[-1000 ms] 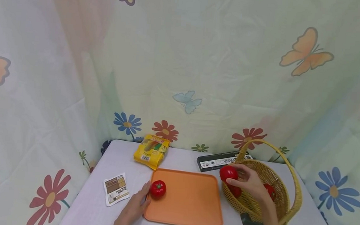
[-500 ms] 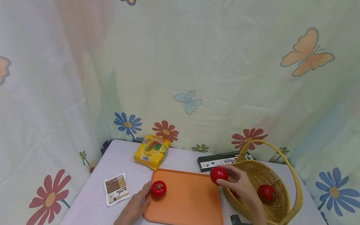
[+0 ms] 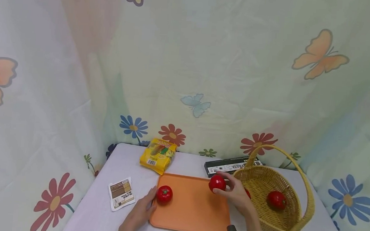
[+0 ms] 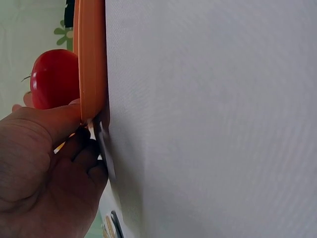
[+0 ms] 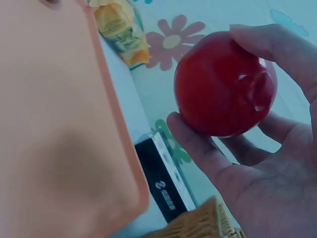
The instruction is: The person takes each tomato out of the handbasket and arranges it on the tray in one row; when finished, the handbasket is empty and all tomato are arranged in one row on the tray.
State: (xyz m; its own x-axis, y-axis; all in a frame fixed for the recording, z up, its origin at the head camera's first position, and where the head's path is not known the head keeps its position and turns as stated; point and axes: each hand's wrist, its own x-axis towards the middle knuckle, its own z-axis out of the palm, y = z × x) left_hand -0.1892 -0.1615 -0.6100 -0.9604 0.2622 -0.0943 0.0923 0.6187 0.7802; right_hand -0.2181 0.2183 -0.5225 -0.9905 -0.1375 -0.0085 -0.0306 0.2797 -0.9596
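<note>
My right hand (image 3: 235, 194) holds a shiny red tomato (image 3: 217, 183) above the right part of an orange tray (image 3: 194, 212). In the right wrist view, the thumb and fingers curve round this tomato (image 5: 223, 87), which is clear of the tray. Another tomato (image 3: 164, 194), with a green stem top, rests near the tray's left edge. At that edge my left hand (image 3: 139, 212) grips the tray. The left wrist view shows the left thumb at the tray rim (image 4: 91, 59) and the other fingers curled beside and below it.
A wicker basket (image 3: 288, 223) with a tall handle stands right of the tray, holding a red tomato (image 3: 276, 200) and another partly hidden one. Behind lie a yellow packet (image 3: 158, 156) and a black pasta box (image 3: 224, 165). A flat white-and-brown packet (image 3: 121, 194) lies left.
My right hand has carried its tomato leftward from over the basket to above the tray. The left hand stays at the tray's left edge.
</note>
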